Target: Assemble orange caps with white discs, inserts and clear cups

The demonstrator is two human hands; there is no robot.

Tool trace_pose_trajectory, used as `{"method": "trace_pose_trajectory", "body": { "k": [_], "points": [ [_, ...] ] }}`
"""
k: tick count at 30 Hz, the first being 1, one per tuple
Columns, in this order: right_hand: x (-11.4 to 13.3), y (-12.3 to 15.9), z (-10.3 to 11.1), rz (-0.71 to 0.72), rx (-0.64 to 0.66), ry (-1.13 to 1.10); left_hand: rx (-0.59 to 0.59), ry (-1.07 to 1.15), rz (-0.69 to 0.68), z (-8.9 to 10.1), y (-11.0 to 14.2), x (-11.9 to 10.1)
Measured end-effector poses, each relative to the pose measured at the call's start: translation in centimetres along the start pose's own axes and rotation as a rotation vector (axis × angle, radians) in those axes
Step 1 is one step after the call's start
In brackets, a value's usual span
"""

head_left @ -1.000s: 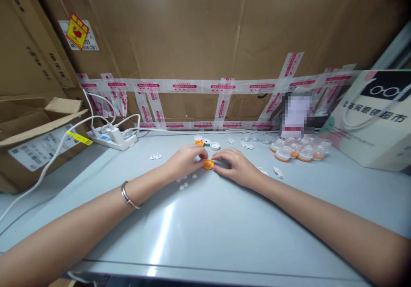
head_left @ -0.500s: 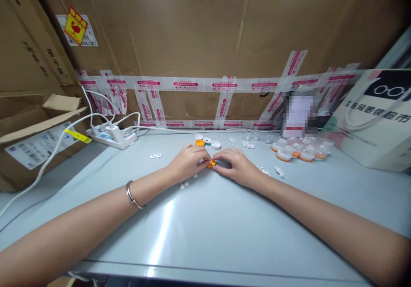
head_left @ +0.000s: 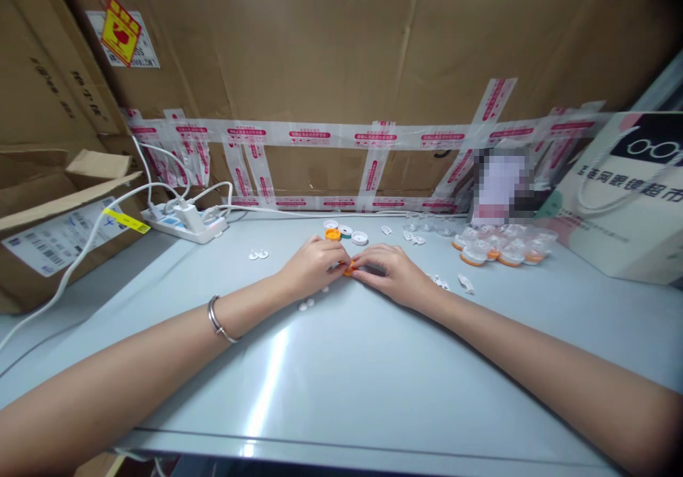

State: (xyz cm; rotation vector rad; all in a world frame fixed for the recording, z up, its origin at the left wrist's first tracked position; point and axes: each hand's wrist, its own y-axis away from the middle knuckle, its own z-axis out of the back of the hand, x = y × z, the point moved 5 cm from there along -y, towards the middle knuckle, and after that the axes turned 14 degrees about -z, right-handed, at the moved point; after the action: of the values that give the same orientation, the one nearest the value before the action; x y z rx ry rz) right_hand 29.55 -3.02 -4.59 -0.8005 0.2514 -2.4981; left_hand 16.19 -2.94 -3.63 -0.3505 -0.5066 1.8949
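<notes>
My left hand (head_left: 319, 265) and my right hand (head_left: 390, 272) meet at the middle of the table, both closed on a small orange plastic part (head_left: 349, 269). Fingers cover most of it, so its full shape is hidden. Just beyond them sit an orange round cap (head_left: 333, 235), a white round cap (head_left: 359, 238) and a green-edged one (head_left: 345, 231). Small white discs (head_left: 306, 305) lie by my left wrist, and two white pegged pieces (head_left: 259, 255) farther left. Near my right wrist are white plastic pieces (head_left: 466, 283).
Clear domed containers with orange bases (head_left: 480, 246) cluster at the back right beside a paper bag (head_left: 624, 213). A power strip (head_left: 186, 226) with white cables stands at the back left, near an open carton (head_left: 64, 238). A large cardboard box (head_left: 320, 50) walls off the back.
The camera view has shifted slightly. Both hands stay together on the orange part, which is a little more covered by the fingers now.
</notes>
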Motion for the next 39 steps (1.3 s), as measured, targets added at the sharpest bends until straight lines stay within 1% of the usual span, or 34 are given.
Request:
{"method": "trace_pose_trajectory", "body": {
  "k": [4, 11, 17, 22, 26, 30, 33, 36, 37, 39],
  "points": [
    [0.0, 0.0, -0.1, 0.005, -0.007, 0.007, 0.002, 0.019, -0.012, -0.1, 0.1, 0.1],
    [0.0, 0.0, -0.2, 0.009, -0.005, 0.003, -0.045, 0.037, 0.005, -0.2, 0.2, 0.4],
    [0.0, 0.0, -0.2, 0.019, -0.004, 0.009, -0.071, 0.073, 0.059, -0.2, 0.3, 0.5],
    [0.0, 0.0, -0.2, 0.028, -0.008, 0.022, -0.094, 0.169, 0.045, -0.3, 0.2, 0.7],
    [0.0, 0.1, -0.2, 0.034, -0.015, 0.024, -0.140, 0.273, 0.112, -0.4, 0.3, 1.5],
    [0.2, 0.2, -0.2, 0.029, -0.024, 0.036, -0.139, 0.364, 0.210, -1.0, 0.5, 2.2],
    [0.2, 0.3, -0.1, 0.027, -0.017, 0.034, -0.139, 0.378, 0.230, -0.8, 0.6, 2.3],
    [0.1, 0.3, -0.1, 0.030, -0.022, 0.005, -0.139, 0.339, 0.172, 0.4, 0.7, 1.8],
    [0.0, 0.3, -0.1, 0.033, -0.027, -0.007, -0.116, 0.312, 0.126, 0.9, 0.7, 1.5],
    [-0.1, 0.3, 0.0, 0.037, -0.044, -0.024, -0.036, 0.245, 0.012, 1.5, 0.9, 0.6]
  ]
}}
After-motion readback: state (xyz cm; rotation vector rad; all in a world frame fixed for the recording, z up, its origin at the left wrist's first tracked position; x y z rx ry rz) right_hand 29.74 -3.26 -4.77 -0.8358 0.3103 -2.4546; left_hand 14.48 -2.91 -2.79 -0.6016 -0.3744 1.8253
